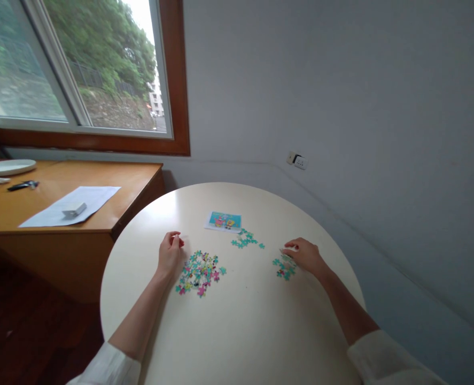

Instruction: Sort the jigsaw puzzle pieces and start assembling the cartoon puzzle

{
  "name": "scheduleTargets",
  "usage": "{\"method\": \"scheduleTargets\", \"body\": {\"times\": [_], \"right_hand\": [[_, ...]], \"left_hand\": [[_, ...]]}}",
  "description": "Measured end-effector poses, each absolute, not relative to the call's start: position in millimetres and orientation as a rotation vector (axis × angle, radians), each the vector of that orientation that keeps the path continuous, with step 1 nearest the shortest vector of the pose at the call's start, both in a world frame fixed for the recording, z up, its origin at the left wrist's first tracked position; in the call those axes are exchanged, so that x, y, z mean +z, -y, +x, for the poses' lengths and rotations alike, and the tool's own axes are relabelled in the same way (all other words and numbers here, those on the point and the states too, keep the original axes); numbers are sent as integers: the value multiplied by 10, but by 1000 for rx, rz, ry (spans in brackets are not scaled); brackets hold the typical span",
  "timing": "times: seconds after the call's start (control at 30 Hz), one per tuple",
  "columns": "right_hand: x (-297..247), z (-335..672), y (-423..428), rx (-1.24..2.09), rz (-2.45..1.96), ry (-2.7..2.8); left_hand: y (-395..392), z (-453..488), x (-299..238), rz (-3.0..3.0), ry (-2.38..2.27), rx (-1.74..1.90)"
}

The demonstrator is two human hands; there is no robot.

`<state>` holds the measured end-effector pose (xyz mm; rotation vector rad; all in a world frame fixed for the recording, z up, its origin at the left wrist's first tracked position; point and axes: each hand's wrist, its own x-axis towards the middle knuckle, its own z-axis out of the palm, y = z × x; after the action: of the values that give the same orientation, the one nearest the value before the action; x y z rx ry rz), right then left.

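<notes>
Nothing legible anywhere, folks! Over on the far part of the worktop [237, 331], the picture card [223, 221] appears too small for any wording, and the paper sheet [100, 197], left, offers nothing readable.

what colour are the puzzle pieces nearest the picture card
The puzzle pieces are teal, best seen in the head view.

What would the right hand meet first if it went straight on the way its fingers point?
Probably the knobbed teal jigsaw piece at the right end of the middle cluster; the height of the right hand above the round white table is unclear.
</notes>
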<state>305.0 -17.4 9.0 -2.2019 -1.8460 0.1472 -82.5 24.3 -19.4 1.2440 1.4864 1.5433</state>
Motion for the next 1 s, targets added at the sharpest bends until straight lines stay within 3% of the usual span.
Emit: {"method": "scheduleTargets", "body": {"times": [0.63,1.0], "right_hand": [[102,2699,-73,284,-2295,1796],[88,2692,64,103,-2190,1812]], "left_hand": [[-238,-831,-193,1233,-1484,1558],[-214,-820,-146,1232,-1495,1534]]}}
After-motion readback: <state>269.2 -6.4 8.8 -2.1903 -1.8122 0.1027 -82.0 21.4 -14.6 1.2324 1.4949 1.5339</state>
